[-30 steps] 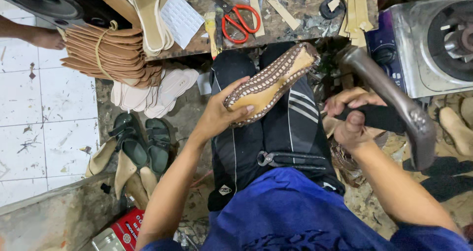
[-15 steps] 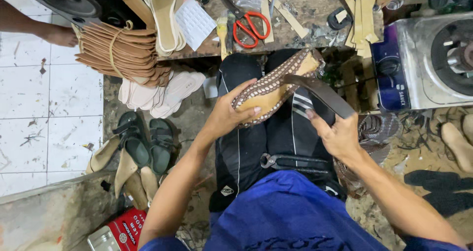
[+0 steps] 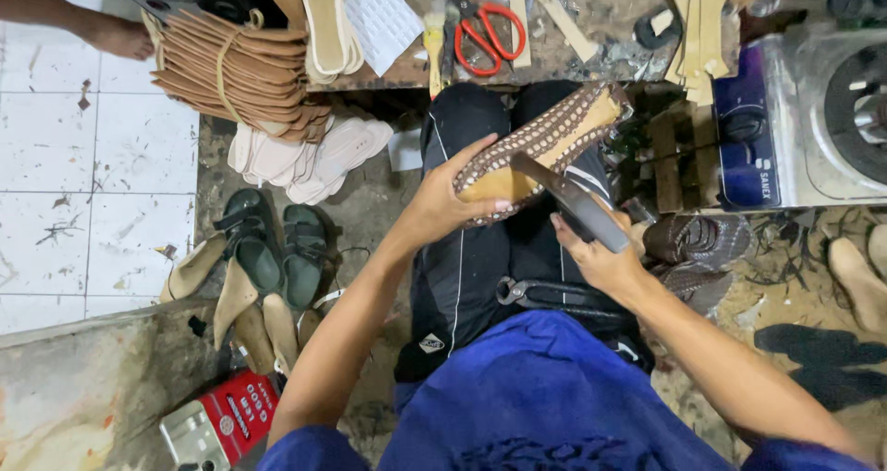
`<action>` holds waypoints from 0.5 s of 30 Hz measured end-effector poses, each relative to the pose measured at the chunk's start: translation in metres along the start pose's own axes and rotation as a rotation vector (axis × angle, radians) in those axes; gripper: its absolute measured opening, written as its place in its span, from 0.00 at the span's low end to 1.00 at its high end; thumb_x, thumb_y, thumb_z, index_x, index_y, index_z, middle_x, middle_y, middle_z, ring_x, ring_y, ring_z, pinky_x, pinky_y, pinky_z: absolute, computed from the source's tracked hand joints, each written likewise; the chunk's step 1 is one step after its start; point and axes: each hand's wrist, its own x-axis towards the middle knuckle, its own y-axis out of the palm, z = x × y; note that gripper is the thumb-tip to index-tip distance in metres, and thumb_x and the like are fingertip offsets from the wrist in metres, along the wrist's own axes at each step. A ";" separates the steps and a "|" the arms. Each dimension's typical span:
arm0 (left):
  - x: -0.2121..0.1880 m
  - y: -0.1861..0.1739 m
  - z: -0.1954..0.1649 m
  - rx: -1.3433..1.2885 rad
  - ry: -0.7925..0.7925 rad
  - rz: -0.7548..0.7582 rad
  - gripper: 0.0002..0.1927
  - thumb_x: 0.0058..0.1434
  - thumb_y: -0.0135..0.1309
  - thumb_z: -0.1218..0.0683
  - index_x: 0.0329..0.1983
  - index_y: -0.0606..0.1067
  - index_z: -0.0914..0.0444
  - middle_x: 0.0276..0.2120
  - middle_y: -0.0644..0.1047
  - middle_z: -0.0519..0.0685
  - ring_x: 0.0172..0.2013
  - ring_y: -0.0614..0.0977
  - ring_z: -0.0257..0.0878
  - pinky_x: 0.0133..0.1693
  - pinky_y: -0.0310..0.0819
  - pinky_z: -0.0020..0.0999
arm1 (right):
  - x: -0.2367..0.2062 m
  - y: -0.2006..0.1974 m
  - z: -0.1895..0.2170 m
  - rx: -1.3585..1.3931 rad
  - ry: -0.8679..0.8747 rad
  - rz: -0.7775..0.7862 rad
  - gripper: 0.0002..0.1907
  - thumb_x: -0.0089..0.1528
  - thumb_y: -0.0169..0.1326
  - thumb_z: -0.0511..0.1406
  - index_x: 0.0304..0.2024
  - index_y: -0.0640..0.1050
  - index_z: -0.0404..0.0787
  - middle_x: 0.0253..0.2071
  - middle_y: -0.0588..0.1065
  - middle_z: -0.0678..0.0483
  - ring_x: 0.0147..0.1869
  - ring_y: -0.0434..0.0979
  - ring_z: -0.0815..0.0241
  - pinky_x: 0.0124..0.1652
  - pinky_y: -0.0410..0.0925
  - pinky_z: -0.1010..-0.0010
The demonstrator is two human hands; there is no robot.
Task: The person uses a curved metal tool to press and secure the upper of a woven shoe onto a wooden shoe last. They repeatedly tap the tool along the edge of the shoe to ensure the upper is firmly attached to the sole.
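The heel end of the studded shoe [image 3: 540, 147] is covered by the left hand [image 3: 442, 203]. The handle of the flat metal tool [image 3: 573, 203] is enclosed by the right hand [image 3: 601, 258], so its end is not visible. The grey machine [image 3: 822, 120] is cut off by the right edge. The foot [image 3: 115, 35] at top left is cropped. The pliers [image 3: 554, 295] are partly hidden under the right forearm.

Right hand [image 3: 601, 254] moved in from person's right side toward lap, now just below shoe [image 3: 536, 152]. Dark flat tool [image 3: 571, 201] in right hand, earlier held off to side, then raised near shoe's toe end, now laid with tip against shoe's tan sole. Left hand [image 3: 443, 203] shifted slightly on shoe; shoe sits lower over knees.
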 end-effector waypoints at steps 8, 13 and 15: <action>-0.007 -0.005 0.036 -0.017 0.087 -0.032 0.29 0.63 0.64 0.58 0.66 0.69 0.69 0.53 0.80 0.48 0.51 0.79 0.31 0.56 0.75 0.29 | 0.006 -0.007 0.043 0.719 -0.371 -0.288 0.15 0.64 0.59 0.46 0.39 0.75 0.42 0.33 0.75 0.58 0.33 0.77 0.65 0.34 0.72 0.73; -0.003 -0.008 0.038 0.057 0.150 -0.043 0.29 0.62 0.63 0.59 0.66 0.69 0.69 0.52 0.80 0.48 0.51 0.79 0.31 0.54 0.76 0.30 | 0.026 0.000 0.055 0.207 -0.336 -0.037 0.15 0.65 0.59 0.43 0.42 0.77 0.38 0.33 0.75 0.55 0.35 0.76 0.67 0.35 0.70 0.73; -0.003 -0.007 0.036 0.009 0.129 -0.019 0.29 0.62 0.62 0.59 0.67 0.69 0.69 0.53 0.80 0.48 0.51 0.79 0.32 0.55 0.76 0.30 | 0.021 -0.004 0.057 -0.151 -0.166 0.117 0.13 0.66 0.59 0.40 0.43 0.78 0.35 0.33 0.74 0.53 0.36 0.75 0.68 0.35 0.68 0.74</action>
